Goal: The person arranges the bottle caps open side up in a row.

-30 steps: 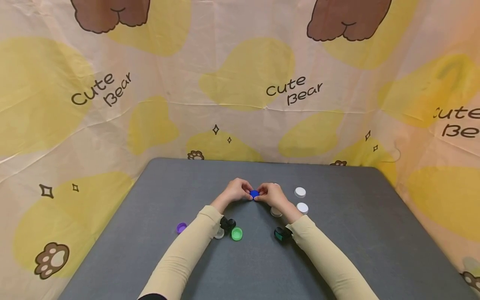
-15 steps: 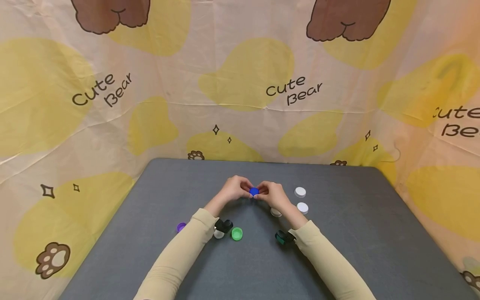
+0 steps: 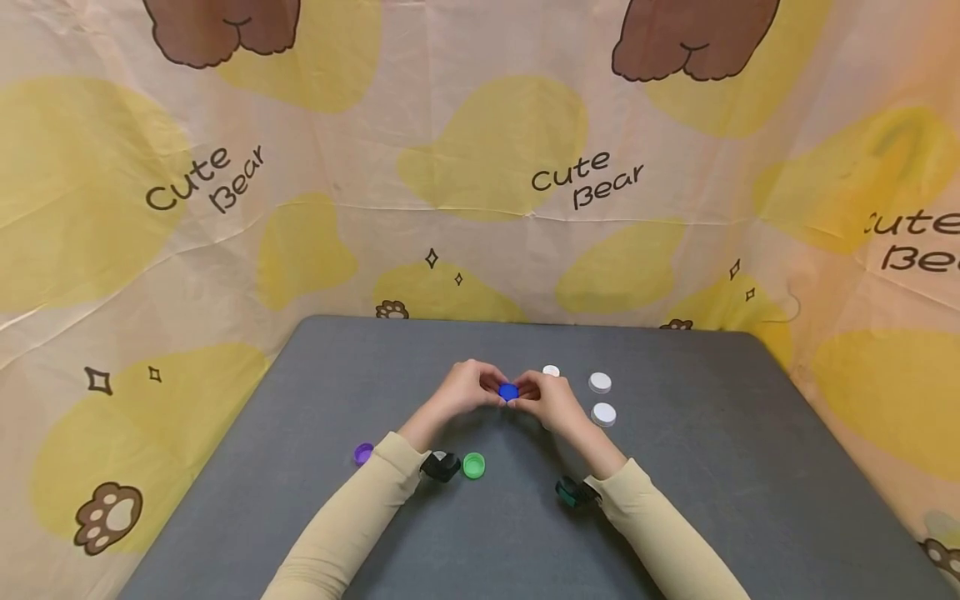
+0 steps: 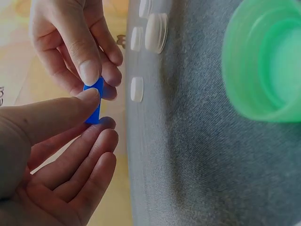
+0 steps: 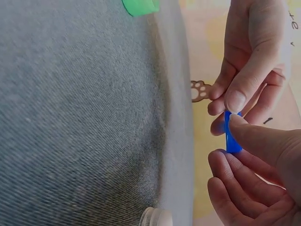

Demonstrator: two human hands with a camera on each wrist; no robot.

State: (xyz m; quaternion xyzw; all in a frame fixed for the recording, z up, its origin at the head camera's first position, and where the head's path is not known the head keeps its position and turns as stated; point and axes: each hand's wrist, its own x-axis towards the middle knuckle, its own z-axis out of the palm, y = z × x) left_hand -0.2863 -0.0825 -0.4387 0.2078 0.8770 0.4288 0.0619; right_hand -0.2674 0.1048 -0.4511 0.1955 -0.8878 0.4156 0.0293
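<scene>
Both hands pinch a small round blue cap (image 3: 508, 392) above the middle of the table. My left hand (image 3: 463, 388) holds its left side and my right hand (image 3: 553, 403) its right side. In the left wrist view the cap (image 4: 94, 100) shows edge-on, with the left thumb across it and the right thumb at its upper end. From the right wrist the same blue cap (image 5: 232, 133) appears upright between the thumbs and fingers. Parts of it are covered by the fingertips.
On the grey table (image 3: 510, 533) a green cap (image 3: 473, 466) lies hollow side up, left of centre. A purple cap (image 3: 363, 453) is beside the left sleeve. Several round white-topped pieces, including one white lid (image 3: 600, 382), lie around the right hand. A patterned cloth (image 3: 480, 167) hangs behind.
Both hands rose slightly with the blue cap, then came down and a little nearer. A white piece behind the right hand has come into view; another beside its wrist is now hidden.
</scene>
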